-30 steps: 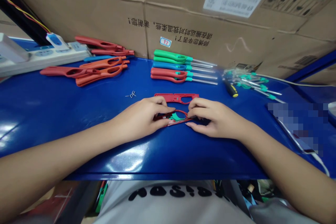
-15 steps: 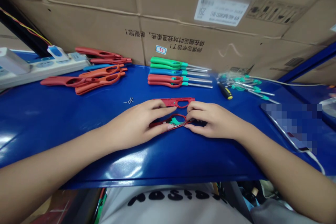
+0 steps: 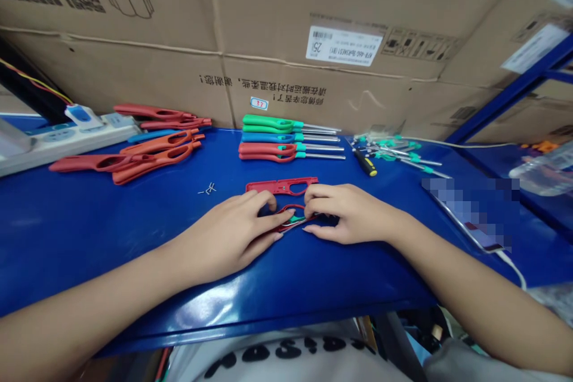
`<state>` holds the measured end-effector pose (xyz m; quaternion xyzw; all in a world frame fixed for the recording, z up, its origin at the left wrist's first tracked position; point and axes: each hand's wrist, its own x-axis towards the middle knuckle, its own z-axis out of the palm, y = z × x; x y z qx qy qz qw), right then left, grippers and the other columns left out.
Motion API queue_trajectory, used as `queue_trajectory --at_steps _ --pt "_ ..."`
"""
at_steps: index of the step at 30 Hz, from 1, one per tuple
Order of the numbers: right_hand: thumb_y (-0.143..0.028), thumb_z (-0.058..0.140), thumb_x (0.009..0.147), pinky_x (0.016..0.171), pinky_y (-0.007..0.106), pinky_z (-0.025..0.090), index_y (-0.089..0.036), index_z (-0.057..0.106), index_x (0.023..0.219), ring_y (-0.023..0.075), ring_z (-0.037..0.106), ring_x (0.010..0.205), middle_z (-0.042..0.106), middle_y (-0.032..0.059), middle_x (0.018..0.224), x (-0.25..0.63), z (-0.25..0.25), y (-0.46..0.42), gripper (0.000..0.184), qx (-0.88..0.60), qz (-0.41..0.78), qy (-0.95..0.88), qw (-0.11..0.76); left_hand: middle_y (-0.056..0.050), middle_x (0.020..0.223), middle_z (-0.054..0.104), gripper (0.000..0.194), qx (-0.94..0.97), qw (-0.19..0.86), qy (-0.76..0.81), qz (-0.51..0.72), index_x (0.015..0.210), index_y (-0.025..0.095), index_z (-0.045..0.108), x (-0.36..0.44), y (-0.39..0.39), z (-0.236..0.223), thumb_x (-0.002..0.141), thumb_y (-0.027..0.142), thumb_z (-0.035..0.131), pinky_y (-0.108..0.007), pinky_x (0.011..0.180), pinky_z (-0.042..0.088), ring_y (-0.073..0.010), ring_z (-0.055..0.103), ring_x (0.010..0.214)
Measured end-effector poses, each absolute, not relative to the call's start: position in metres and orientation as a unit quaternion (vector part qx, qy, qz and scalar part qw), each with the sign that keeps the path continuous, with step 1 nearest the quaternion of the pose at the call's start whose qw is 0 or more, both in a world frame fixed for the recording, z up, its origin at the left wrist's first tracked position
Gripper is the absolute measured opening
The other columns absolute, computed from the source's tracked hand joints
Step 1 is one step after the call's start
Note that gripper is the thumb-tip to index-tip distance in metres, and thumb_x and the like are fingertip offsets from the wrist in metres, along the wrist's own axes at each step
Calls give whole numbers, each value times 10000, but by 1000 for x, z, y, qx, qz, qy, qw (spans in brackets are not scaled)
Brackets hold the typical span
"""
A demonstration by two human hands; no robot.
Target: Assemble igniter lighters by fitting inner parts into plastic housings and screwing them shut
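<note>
Between my two hands, low over the blue table, is a red lighter casing half (image 3: 286, 228) with a green trigger (image 3: 297, 219) and thin metal or wire parts in it. My left hand (image 3: 237, 224) is closed on its left part, with a fingertip against the green trigger. The bent fingers of my right hand (image 3: 347, 212) pinch its right end, hiding what lies under them. Just beyond my fingers lies a second red casing half (image 3: 282, 185), its inner side up. Several small screws (image 3: 208, 188) are left of it.
Assembled lighters (image 3: 268, 151) lie in a row against the cardboard box (image 3: 268, 24). More coloured casings (image 3: 156, 149) are at left by a power strip (image 3: 58, 137). A screwdriver (image 3: 364, 162), metal rods with green parts (image 3: 403, 152) and a phone (image 3: 465, 215) lie at right.
My view has tilted up and turned slightly right. My left fingers have shifted on the casing half, and a fingertip now lies against the green trigger. My right hand keeps its grip.
</note>
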<state>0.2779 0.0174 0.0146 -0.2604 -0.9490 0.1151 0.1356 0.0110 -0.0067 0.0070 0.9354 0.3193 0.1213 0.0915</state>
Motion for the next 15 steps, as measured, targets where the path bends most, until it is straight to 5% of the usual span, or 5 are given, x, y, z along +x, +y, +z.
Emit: queue_trajectory --at_steps 7,11,15 --pt "-307 633 923 724 277 487 -192 669 948 147 606 811 642 55 976 286 20 27 124 -281 165 -919 222 -94 1111 592 407 943 72 309 96 1427 301 543 10 -7 7 1036 319 428 -391 846 514 -248 580 1003" --pt "-280 597 914 715 354 491 -209 673 980 202 598 768 655 70 924 321 22 57 123 -458 7 -843 282 -93 1106 596 394 945 64 305 102 1414 298 553 10 -5 5 1040 295 428 -360 807 508 -237 580 983" --pt "-179 567 839 859 472 508 -168 689 976 311 626 940 643 151 999 372 16 86 184 -633 -85 -741 210 -94 1142 610 402 945 53 306 105 1431 299 534 9 -5 4 1044 305 425 -377 806 517 -246 591 1004"
